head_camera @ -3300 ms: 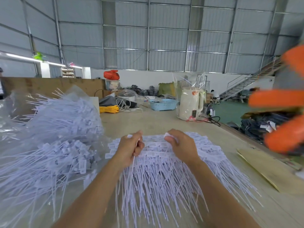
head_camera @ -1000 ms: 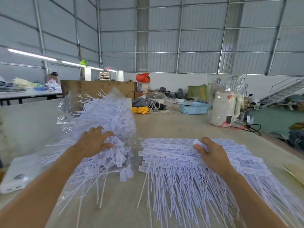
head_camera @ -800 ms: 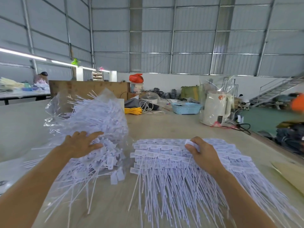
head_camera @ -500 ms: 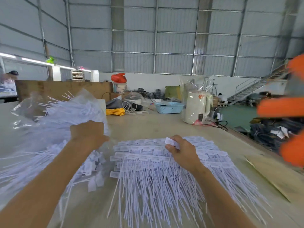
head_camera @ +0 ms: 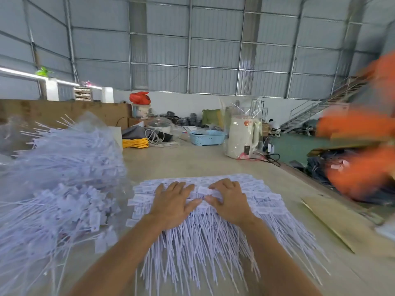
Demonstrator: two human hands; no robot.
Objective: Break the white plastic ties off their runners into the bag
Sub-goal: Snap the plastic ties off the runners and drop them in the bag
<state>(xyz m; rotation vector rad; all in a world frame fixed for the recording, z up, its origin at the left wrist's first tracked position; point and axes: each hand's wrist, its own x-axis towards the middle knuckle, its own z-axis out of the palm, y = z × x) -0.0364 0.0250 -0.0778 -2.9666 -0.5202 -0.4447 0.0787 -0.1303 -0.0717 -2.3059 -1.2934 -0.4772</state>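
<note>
Meanwhile, left hand (head_camera: 173, 205) lies flat on the ties (head_camera: 213, 238); right hand (head_camera: 229, 200) pinches one tag (head_camera: 206, 190), print unreadable.

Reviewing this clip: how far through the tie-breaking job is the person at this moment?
Done: the clear bag at left bulges with loose ties. In hand: left hand lies flat on the stack of ties on runners; right hand pinches one tag. Left: that thick stack.

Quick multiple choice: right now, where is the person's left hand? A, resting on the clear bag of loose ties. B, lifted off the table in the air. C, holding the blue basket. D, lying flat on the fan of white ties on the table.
D: the left hand lies with straight fingers on the fan of white ties, beside the right hand, clear of the bag.
</note>
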